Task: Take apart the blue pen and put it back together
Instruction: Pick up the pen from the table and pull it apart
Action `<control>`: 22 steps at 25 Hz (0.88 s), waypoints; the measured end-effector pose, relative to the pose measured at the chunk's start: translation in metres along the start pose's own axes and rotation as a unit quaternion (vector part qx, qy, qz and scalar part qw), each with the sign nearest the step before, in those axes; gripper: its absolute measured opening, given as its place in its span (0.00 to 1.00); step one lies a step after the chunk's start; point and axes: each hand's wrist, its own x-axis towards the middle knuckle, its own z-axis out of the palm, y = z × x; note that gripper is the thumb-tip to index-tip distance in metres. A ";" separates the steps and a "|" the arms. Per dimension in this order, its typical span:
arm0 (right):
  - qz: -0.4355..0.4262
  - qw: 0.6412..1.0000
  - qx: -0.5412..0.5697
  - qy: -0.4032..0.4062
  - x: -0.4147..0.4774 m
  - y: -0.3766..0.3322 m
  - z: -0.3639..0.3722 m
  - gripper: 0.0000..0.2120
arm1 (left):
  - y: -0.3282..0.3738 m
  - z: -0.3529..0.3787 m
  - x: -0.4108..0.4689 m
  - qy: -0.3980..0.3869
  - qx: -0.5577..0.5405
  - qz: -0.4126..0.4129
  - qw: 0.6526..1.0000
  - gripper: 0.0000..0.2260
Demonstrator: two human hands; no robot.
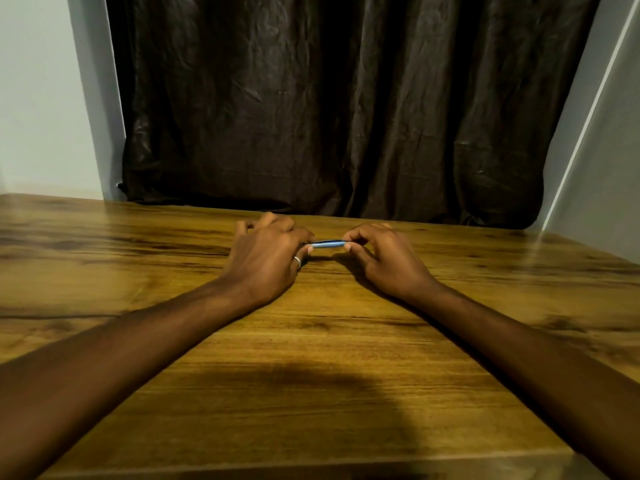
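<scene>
Dark curtain [332,105] behind, wooden table [311,358] below: the left hand [266,258] and right hand [384,254] each pinch one end of the blue pen [327,243], held level just above the wood. It looks whole, so either pulling apart or final seating is in hand; next calls for a firm twist or pull.

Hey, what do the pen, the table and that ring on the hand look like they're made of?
The pen: likely glossy blue plastic, given the bright streak along its barrel; metal can't be excluded. The table: wood or wood-look laminate, with brown grain, dark knots and a soft sheen. The ring on the left hand: apparently polished silver-coloured metal, since it glints pale.
</scene>
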 end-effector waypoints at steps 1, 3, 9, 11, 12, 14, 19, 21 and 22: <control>0.001 1.000 0.001 0.001 0.000 0.000 0.000 0.05 | 0.001 0.001 0.000 -0.002 0.005 0.000 1.000 0.12; 0.001 1.000 0.000 0.003 -0.001 -0.001 -0.001 0.05 | 0.002 0.001 0.000 -0.002 0.015 0.003 1.000 0.11; 0.002 1.000 0.009 -0.002 0.000 -0.002 -0.002 0.06 | 0.003 0.002 0.000 0.001 0.032 0.004 0.999 0.11; 0.003 1.000 0.001 0.003 0.001 -0.002 -0.001 0.07 | 0.003 0.002 0.000 -0.003 0.040 0.004 0.999 0.11; 0.011 1.000 0.000 0.007 0.002 0.000 -0.002 0.07 | 0.002 0.002 -0.001 -0.006 0.043 0.000 0.999 0.12; 0.036 0.999 -0.003 0.009 0.002 0.007 -0.005 0.07 | -0.001 0.001 -0.001 -0.009 0.045 -0.012 0.999 0.12; 0.025 0.998 -0.048 -0.021 0.000 0.013 -0.008 0.07 | -0.001 -0.001 -0.001 -0.010 0.047 -0.004 0.999 0.12; -0.018 0.996 -0.079 -0.030 0.001 0.012 -0.008 0.07 | 0.000 -0.002 0.000 -0.013 0.046 -0.007 0.999 0.13; -0.040 0.992 -0.110 -0.041 0.001 0.013 -0.008 0.07 | -0.001 -0.002 0.000 -0.013 0.046 -0.007 0.999 0.13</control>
